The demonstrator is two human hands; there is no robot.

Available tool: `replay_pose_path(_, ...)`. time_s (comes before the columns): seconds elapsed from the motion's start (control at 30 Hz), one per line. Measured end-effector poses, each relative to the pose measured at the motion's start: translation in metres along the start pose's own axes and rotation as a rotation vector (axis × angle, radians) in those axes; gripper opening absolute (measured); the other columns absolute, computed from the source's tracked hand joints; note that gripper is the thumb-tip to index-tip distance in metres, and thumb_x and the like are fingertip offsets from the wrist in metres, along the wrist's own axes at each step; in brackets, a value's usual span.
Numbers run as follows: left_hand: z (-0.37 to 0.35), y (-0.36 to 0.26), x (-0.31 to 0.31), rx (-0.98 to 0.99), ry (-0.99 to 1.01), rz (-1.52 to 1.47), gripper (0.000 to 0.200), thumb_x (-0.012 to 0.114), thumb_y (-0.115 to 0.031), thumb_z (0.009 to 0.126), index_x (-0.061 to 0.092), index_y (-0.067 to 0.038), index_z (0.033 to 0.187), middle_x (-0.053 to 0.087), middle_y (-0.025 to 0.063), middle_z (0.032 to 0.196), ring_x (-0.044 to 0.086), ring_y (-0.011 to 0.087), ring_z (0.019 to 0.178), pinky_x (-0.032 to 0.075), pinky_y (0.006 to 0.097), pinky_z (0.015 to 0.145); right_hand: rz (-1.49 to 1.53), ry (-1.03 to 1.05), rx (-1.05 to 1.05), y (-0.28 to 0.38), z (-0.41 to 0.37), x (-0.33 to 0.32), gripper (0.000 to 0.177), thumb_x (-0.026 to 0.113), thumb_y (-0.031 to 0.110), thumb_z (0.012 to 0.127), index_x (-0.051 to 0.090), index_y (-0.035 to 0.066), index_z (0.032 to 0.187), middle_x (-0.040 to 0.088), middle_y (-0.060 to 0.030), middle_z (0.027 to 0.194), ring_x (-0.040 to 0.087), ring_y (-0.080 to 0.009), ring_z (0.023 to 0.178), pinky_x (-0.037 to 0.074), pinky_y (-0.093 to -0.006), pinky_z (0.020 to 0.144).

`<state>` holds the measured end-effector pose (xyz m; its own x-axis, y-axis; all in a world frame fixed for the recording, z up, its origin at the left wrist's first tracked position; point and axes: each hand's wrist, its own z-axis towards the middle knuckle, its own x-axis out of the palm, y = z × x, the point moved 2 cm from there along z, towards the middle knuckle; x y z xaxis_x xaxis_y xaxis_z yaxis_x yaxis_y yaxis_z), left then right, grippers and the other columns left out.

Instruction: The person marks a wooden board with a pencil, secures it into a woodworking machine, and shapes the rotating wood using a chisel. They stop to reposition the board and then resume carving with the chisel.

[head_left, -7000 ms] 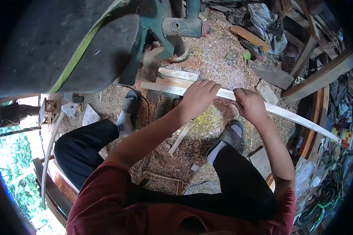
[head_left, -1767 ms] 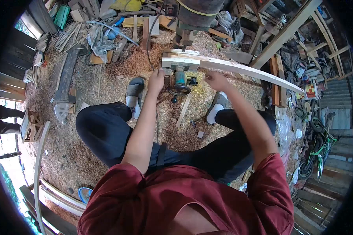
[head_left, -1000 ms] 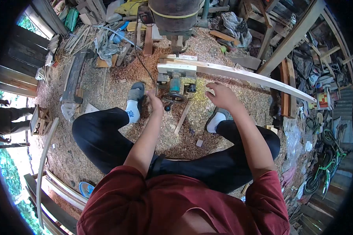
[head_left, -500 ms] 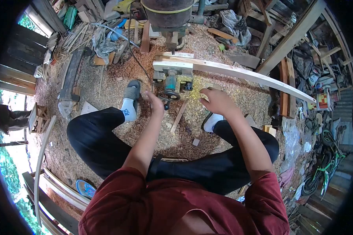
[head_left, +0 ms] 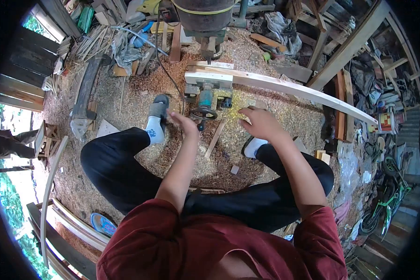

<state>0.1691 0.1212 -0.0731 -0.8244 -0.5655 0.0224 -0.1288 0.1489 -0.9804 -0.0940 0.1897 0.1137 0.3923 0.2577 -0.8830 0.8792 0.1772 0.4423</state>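
Note:
My left hand (head_left: 184, 123) hovers just left of a black handwheel (head_left: 211, 114) with a round knob (head_left: 200, 127). Its fingers are stretched out and nothing shows in them. To the right of the wheel, my right hand (head_left: 259, 122) hangs in the air with thumb and fingers apart, holding nothing. Beyond both hands, a long pale wooden beam (head_left: 289, 86) lies across a teal vise-like machine base (head_left: 206, 97), against a white-faced block (head_left: 210, 78). A drill-like spindle (head_left: 209, 59) points down behind the beam, under a dark motor housing (head_left: 204, 16).
Sawdust and shavings (head_left: 144, 86) cover the ground. A thin wood strip (head_left: 215, 138) lies between my feet. A black cable (head_left: 165, 70) runs down left of the machine. Timber posts (head_left: 350, 44) lean at the right, near a green bicycle (head_left: 386, 200). A plank-like dark beam (head_left: 85, 91) lies left.
The whole view has shifted slightly. My left hand has drawn a little left and down from the handwheel, its fingers tilting leftward. My right hand stays nearly in place.

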Motion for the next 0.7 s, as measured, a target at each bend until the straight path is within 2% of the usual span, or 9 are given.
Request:
replay_pose_path(0.07,-0.001,-0.005,-0.006,-0.066,-0.029,-0.111,0.089,0.017,-0.071,0.105,0.000,-0.010,0.167,-0.004,0.0174,0.174,-0.001,0.0334,0.161,0.005,0.0473,0.129,-0.015,-0.023,-0.011,-0.003,-0.001,-0.001,0.037,0.064,0.032,0.097,0.066,0.007,0.124,0.071,-0.0201,0.113,0.070,-0.0410,0.104,0.053,-0.0566,0.091)
replay_pose_path(0.1,0.009,0.026,-0.003,-0.013,-0.052,-0.010,0.078,0.015,-0.062,0.110,0.000,-0.013,0.168,-0.003,0.0125,0.175,0.005,0.0313,0.161,0.006,0.0454,0.129,-0.020,-0.043,-0.021,-0.004,-0.001,-0.001,0.037,0.064,0.032,0.097,0.066,0.008,0.124,0.071,-0.0200,0.112,0.070,-0.0410,0.103,0.052,-0.0570,0.091)
replay_pose_path(0.2,-0.007,0.029,0.009,0.052,0.001,0.112,0.079,0.016,-0.064,0.109,0.000,-0.015,0.168,-0.002,0.0122,0.175,0.008,0.0319,0.161,0.008,0.0455,0.129,0.006,-0.023,0.015,0.000,0.002,-0.006,0.037,0.064,0.033,0.097,0.067,0.009,0.125,0.071,-0.0191,0.113,0.070,-0.0406,0.104,0.051,-0.0579,0.094)
replay_pose_path(0.4,0.001,0.010,0.004,-0.010,-0.055,-0.019,0.083,0.015,-0.068,0.107,-0.002,-0.016,0.168,-0.006,0.0133,0.175,0.001,0.0322,0.161,0.005,0.0478,0.129,-0.014,0.024,0.040,0.001,-0.003,-0.010,0.035,0.063,0.034,0.098,0.066,0.009,0.124,0.070,-0.0177,0.117,0.069,-0.0398,0.108,0.048,-0.0596,0.100)
replay_pose_path(0.47,-0.011,0.010,0.018,0.075,0.042,0.062,0.083,0.015,-0.071,0.106,-0.003,-0.020,0.168,-0.007,0.0129,0.175,0.003,0.0321,0.161,0.006,0.0488,0.129,-0.029,0.025,0.037,0.001,-0.002,-0.007,0.035,0.062,0.034,0.099,0.066,0.009,0.124,0.070,-0.0176,0.117,0.069,-0.0399,0.108,0.048,-0.0595,0.100)
replay_pose_path(0.5,-0.018,-0.002,0.021,0.100,0.017,0.045,0.084,0.016,-0.067,0.107,0.000,-0.009,0.168,0.000,0.0179,0.174,0.005,0.0330,0.161,0.005,0.0459,0.129,-0.047,0.025,0.038,0.003,-0.002,-0.007,0.035,0.062,0.034,0.099,0.066,0.009,0.124,0.069,-0.0175,0.118,0.069,-0.0399,0.108,0.048,-0.0593,0.100)
replay_pose_path(0.6,-0.013,-0.007,0.009,0.040,-0.059,-0.040,0.088,0.014,-0.070,0.105,0.000,-0.010,0.168,-0.002,0.0180,0.174,0.004,0.0347,0.161,0.005,0.0467,0.129,-0.064,0.061,0.048,0.007,-0.005,-0.013,0.036,0.062,0.034,0.099,0.065,0.010,0.126,0.069,-0.0175,0.118,0.069,-0.0399,0.108,0.048,-0.0594,0.100)
replay_pose_path(0.7,-0.016,0.005,0.016,-0.018,-0.009,-0.046,0.089,0.016,-0.071,0.105,0.001,-0.010,0.168,-0.004,0.0185,0.174,0.003,0.0349,0.161,0.005,0.0468,0.129,-0.027,0.003,0.017,0.003,-0.005,-0.010,0.037,0.063,0.034,0.099,0.064,0.009,0.126,0.069,-0.0179,0.118,0.069,-0.0405,0.109,0.048,-0.0600,0.100)
